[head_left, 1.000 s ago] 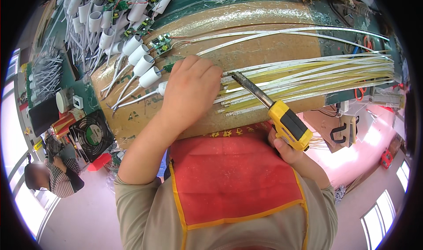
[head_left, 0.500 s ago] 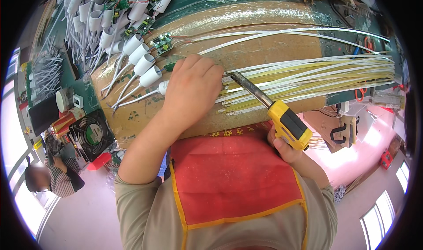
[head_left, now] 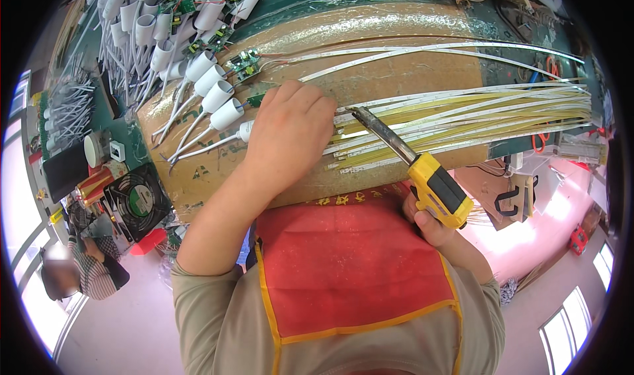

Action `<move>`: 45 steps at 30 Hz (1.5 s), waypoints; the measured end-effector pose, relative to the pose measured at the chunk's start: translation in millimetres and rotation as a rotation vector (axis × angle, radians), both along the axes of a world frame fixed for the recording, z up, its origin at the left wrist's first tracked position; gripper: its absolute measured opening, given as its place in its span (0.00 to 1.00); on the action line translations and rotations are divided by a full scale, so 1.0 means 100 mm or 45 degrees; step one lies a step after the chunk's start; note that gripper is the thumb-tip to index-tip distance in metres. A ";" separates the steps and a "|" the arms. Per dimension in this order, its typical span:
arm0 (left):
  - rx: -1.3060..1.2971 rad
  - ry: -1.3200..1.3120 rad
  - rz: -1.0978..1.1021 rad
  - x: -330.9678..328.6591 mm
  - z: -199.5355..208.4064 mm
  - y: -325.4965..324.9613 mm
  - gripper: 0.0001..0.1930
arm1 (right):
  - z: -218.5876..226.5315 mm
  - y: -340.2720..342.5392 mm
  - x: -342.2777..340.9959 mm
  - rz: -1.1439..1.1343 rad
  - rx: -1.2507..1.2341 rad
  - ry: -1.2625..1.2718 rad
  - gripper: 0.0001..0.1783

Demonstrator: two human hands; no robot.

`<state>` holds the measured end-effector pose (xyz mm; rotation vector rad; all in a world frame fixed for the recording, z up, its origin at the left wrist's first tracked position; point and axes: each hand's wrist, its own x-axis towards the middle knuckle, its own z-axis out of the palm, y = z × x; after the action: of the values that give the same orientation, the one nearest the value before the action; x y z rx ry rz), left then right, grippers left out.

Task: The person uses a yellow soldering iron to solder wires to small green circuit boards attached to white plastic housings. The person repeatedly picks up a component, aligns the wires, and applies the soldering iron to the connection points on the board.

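Observation:
My left hand (head_left: 292,131) is closed over the near ends of a bundle of white and yellow LED strips (head_left: 462,107). What its fingers pinch is hidden under them. A small green circuit board (head_left: 255,100) pokes out left of the knuckles, beside a white cylindrical housing (head_left: 226,114); another white housing (head_left: 245,131) is partly covered by the hand. My right hand (head_left: 428,224) is wrapped round the handle of a yellow and black soldering gun (head_left: 439,189). Its dark tip lies just right of my left fingers, over the strip ends.
Several white housings with cables and circuit boards (head_left: 243,63) are heaped at the far left of the cardboard-covered bench (head_left: 389,28). Two wired strips (head_left: 396,53) curve behind the bundle. A black fan (head_left: 137,202) stands at left, near another person (head_left: 99,269). Orange-handled scissors (head_left: 540,142) lie at right.
The soldering gun has shifted slightly right, its tip drawing a little away from my left fingers. My left hand stays nearly still. The other person at left has moved a little.

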<state>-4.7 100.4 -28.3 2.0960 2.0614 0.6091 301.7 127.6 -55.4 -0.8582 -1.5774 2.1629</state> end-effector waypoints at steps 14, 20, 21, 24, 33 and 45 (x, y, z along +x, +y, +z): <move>0.004 -0.015 0.002 0.00 0.00 0.00 0.07 | 0.03 -0.01 -0.02 -0.021 -0.028 -0.054 0.07; 0.036 -0.068 0.040 -0.02 0.00 -0.01 0.07 | 0.05 -0.03 -0.04 -0.054 -0.015 -0.073 0.08; 0.065 -0.108 0.066 -0.02 0.00 -0.02 0.07 | 0.05 -0.03 -0.03 -0.055 -0.011 -0.075 0.08; 0.118 -0.107 0.009 -0.07 -0.03 -0.05 0.07 | 0.04 -0.03 -0.04 -0.055 -0.025 -0.069 0.07; 0.142 -0.075 -0.062 -0.08 -0.08 -0.08 0.07 | 0.05 -0.04 -0.05 -0.083 -0.041 -0.064 0.08; 0.080 -0.159 -0.012 -0.06 -0.02 -0.07 0.05 | 0.04 -0.05 -0.04 -0.089 -0.077 -0.060 0.13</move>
<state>-11.0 93.0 -30.0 2.0425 1.9890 0.7924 297.4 122.5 -51.1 -0.9749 -1.4876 2.1661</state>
